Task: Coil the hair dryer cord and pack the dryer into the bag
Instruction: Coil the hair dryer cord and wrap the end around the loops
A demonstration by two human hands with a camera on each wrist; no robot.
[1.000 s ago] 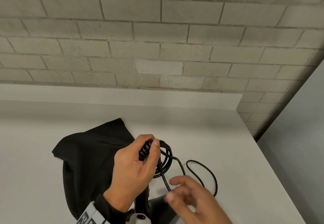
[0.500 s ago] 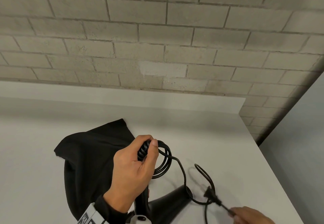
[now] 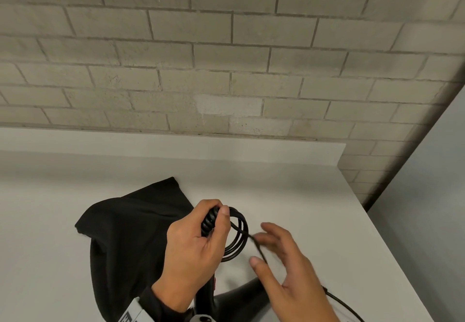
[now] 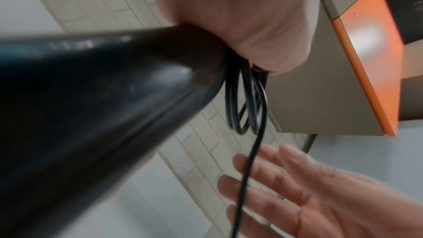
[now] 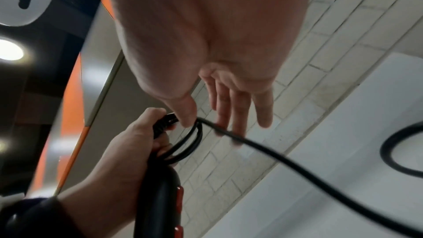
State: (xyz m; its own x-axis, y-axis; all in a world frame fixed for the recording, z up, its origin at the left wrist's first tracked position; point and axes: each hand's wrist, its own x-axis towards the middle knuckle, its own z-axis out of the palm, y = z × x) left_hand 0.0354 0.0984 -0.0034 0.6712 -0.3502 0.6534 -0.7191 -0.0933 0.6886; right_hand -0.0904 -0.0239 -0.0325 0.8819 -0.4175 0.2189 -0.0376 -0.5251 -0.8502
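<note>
Head view shows our left hand (image 3: 193,253) clenching the dryer handle (image 5: 158,204) and coiled cord (image 3: 236,236), while our right hand (image 3: 289,279), fingers spread, guides the loose cord running toward four o'clock, bag (image 3: 125,236) at nine.

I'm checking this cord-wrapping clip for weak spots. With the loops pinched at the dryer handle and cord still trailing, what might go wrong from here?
1. The right hand is open, the cord only lying across its fingers, so the next loop may slip away.
2. The left hand pinches several coils against the hair dryer; a loosened thumb could let them spring apart.
3. The slack on the table might snag.
</note>
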